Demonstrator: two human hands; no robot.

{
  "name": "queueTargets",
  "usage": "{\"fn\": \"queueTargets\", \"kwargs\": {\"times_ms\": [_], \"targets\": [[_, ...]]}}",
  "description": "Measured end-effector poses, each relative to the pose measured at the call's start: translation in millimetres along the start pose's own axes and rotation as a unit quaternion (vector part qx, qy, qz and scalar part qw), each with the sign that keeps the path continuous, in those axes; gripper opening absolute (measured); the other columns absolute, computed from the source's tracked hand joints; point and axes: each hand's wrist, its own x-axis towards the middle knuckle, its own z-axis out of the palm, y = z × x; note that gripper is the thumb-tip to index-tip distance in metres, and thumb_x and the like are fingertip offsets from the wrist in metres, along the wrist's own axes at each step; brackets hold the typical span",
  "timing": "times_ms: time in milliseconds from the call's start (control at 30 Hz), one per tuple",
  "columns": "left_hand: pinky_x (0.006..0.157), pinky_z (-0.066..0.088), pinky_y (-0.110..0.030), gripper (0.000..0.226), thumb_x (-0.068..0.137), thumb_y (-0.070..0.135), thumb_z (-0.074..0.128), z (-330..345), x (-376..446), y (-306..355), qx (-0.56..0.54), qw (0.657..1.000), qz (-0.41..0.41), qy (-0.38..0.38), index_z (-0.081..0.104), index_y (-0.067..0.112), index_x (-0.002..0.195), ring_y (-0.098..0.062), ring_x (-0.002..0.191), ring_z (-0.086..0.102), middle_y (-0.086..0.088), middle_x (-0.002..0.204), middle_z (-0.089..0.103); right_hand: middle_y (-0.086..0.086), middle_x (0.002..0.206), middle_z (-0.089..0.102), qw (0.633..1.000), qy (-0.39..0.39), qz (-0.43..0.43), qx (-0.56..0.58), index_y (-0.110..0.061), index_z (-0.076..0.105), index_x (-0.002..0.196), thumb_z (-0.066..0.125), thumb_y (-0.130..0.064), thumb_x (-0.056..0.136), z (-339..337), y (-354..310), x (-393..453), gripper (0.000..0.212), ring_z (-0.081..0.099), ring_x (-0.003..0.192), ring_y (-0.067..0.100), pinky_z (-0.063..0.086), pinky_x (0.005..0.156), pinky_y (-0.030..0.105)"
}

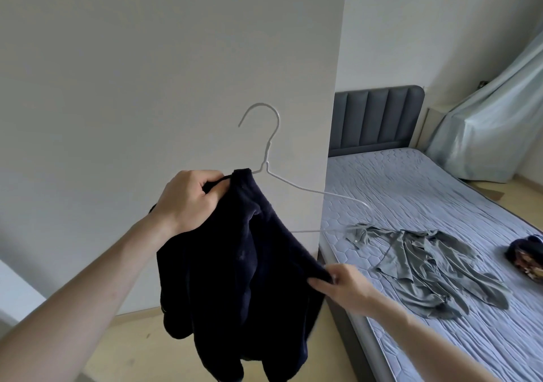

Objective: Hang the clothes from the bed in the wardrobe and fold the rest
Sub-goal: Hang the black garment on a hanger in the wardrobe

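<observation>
A dark navy fleece garment (235, 278) hangs in front of me, partly threaded onto a white wire hanger (271, 146). My left hand (191, 202) grips the garment's top edge together with the hanger's left shoulder. My right hand (343, 284) pinches the garment's right edge lower down. The hanger's right arm sticks out bare toward the bed. A grey-green shirt (432, 270) lies spread and crumpled on the mattress (440, 193). A dark bundle with a patterned part (526, 255) sits at the bed's right edge.
A tall white panel (176, 58) stands straight ahead, left of the bed. The grey padded headboard (376, 117) stands behind the mattress. A pale blue curtain (493, 128) drapes at the far right. Beige floor (132, 340) lies below.
</observation>
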Motion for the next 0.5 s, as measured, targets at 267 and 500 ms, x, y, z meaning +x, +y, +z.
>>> {"fn": "queueTargets", "kwargs": {"times_ms": [267,500], "targets": [[0.062,0.048,-0.032,0.032,0.093,0.059,0.048,0,-12,-26,0.118,0.993,0.019,-0.017,0.064,0.036,0.077,-0.012,0.058,0.053,0.011,0.061,0.059,-0.005,0.071,0.067,0.976,0.203,-0.023,-0.081,-0.015,0.064,0.075,0.074,-0.028,0.089,-64,20,-9,0.022,0.066,0.073,0.019,0.054,0.072,0.041],[0.052,0.043,-0.030,0.042,0.091,0.059,0.044,13,-15,-51,0.207,0.975,0.074,-0.040,0.055,0.024,0.070,-0.014,0.050,0.044,0.007,0.049,0.048,0.000,0.089,0.074,0.928,0.287,-0.015,0.237,-0.015,0.066,0.096,0.049,0.004,0.102,-87,-18,5,0.026,0.076,0.084,0.023,0.065,0.074,0.033]]}}
